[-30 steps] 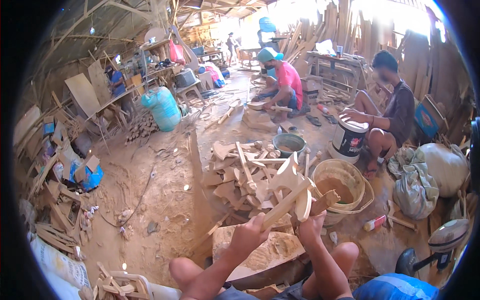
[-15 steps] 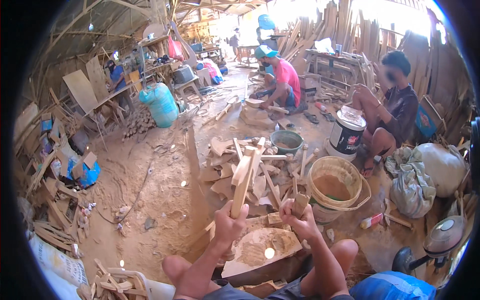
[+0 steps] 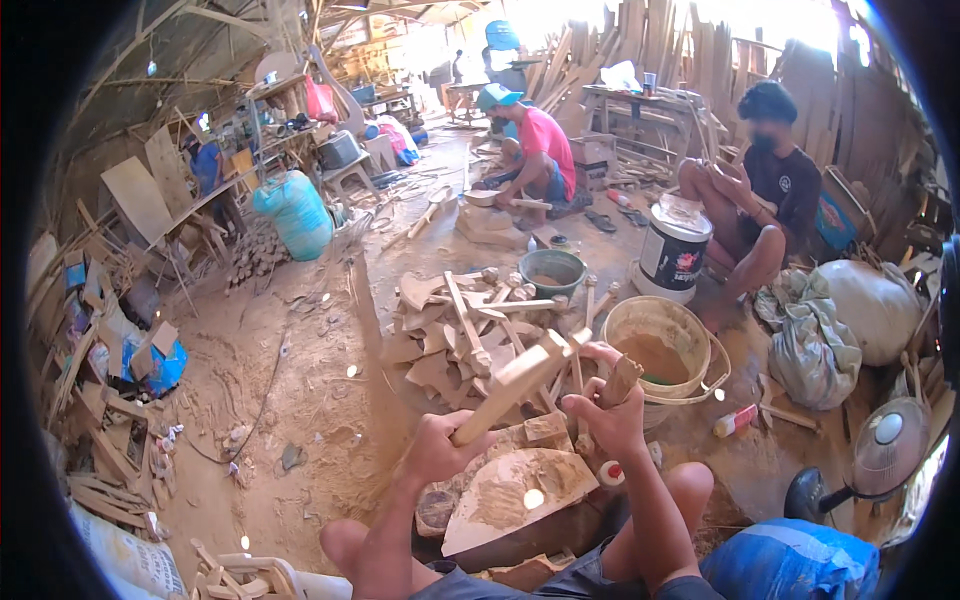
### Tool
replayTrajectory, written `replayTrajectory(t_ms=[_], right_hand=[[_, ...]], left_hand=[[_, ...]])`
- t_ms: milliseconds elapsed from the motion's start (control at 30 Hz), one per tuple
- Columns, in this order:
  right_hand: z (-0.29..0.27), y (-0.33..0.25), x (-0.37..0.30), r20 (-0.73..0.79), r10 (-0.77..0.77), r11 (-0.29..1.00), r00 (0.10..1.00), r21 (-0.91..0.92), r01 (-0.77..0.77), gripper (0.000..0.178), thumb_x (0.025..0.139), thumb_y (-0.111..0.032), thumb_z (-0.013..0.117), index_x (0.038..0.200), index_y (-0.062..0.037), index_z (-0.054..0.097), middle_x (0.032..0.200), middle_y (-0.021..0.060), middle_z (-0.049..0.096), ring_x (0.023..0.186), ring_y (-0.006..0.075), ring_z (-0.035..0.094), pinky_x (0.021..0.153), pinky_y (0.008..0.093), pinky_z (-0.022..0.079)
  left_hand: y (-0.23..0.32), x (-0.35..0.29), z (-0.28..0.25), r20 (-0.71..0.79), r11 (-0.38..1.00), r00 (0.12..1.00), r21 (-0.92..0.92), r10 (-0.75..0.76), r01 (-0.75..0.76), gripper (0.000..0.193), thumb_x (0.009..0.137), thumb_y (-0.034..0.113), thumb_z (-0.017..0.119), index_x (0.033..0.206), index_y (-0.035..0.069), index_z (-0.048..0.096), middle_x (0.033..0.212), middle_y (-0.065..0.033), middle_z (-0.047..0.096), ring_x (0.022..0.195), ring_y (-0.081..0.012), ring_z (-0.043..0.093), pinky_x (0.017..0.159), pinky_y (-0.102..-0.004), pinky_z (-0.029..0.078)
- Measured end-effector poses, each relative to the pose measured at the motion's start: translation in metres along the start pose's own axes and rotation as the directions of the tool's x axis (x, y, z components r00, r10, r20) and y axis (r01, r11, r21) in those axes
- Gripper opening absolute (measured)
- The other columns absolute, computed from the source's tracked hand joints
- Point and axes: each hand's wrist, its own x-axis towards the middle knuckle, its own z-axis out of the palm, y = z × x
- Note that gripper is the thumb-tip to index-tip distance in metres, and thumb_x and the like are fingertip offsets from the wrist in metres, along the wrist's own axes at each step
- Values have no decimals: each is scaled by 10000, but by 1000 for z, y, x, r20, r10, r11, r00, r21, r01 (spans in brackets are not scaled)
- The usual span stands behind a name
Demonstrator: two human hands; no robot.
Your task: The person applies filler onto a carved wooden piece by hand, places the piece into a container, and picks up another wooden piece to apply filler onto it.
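Observation:
My left hand (image 3: 442, 447) is closed round the lower end of a pale squared wooden piece (image 3: 512, 388), shaped like a small instrument neck. It slants up to the right, its far end close to my right hand (image 3: 612, 412). That hand grips a short, rough brown wooden piece (image 3: 622, 378); its lower part is hidden by my fingers. Below both hands, between my knees, a pale pointed board (image 3: 520, 505) with a rough, dusty patch lies on a wooden work block. A small wood block (image 3: 545, 427) sits at its far edge, and a white-and-red bottle (image 3: 610, 473) stands right of it.
Beyond my hands lies a heap of cut wooden pieces (image 3: 430, 345). A cream bucket (image 3: 655, 325) and a dark basin (image 3: 552, 272) stand nearby. Two people sit working ahead. A fan (image 3: 885, 450) and blue sack (image 3: 790, 560) are at my right, wood scraps (image 3: 240, 575) at lower left.
The neck-shaped piece has tipped from nearly upright to a rightward slant, its end nearer my right hand. My right hand has risen slightly. The whole view has shifted a little.

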Motion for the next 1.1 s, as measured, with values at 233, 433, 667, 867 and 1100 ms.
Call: replayTrajectory(t_ms=[233,433,667,867,1100], right_hand=[[-13,3,0,139,177,984,974,-3,-179,513,867,57,850,1353,28,690,1132,37,780,948,75,686,839,259,574],[2,27,-14,-48,77,996,996,-52,-79,397,891,24,848,1266,37,718,1017,17,771,918,57,686,825,250,572],[43,46,-41,-154,35,999,987,32,-30,347,913,-16,860,1220,39,710,1048,56,765,960,111,712,870,298,599],[63,49,-63,323,264,962,909,-152,-226,293,957,-80,821,1240,-61,748,820,-72,604,710,30,534,625,233,438],[47,53,-45,578,117,982,807,-190,-6,702,1029,-197,552,1666,30,361,1295,135,545,1240,228,501,1090,384,416]], left_hand=[[-2,3,-12,143,964,978,197,150,-177,394,878,300,929,1145,39,805,823,-80,794,740,-124,736,707,-323,598],[4,14,14,-515,634,522,770,680,-66,262,988,296,793,1043,52,715,1026,-141,686,862,-322,646,811,-460,537],[-16,3,75,-203,541,917,-841,-343,17,477,1136,503,494,1123,42,617,1192,-189,639,1172,-317,655,1032,-491,513],[-34,24,14,-140,16,828,-988,-543,-156,306,1132,412,513,985,146,471,812,7,525,690,-137,549,702,-355,541],[-3,15,-17,-168,337,810,-941,-562,38,260,1080,376,666,1088,148,543,762,72,504,477,-64,454,432,-265,437]])
